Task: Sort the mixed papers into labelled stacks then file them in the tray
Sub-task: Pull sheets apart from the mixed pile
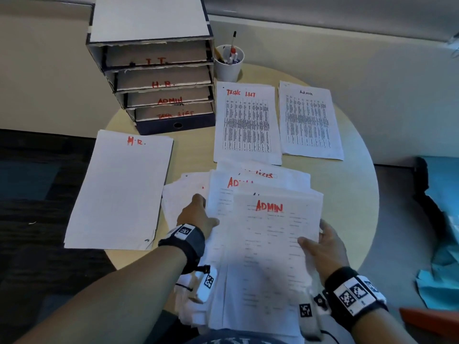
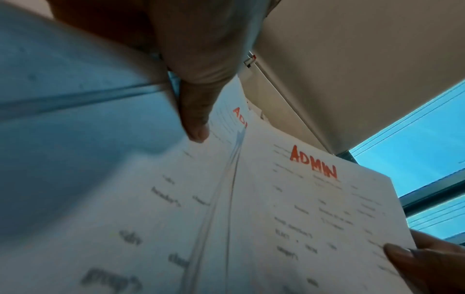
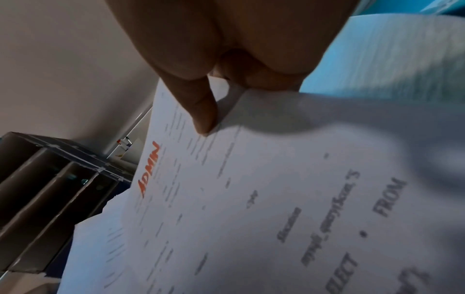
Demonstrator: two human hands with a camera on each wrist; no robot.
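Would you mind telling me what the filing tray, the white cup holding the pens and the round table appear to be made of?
Filing tray: most likely cardboard, matte grey-brown inside with a dark covering; its shelf edges look torn and taped.
White cup: plain matte white, paper or thin plastic; the pictures cannot settle which.
Round table: smooth pale yellowish top with a slight sheen, probably laminate or light wood; no grain is visible.
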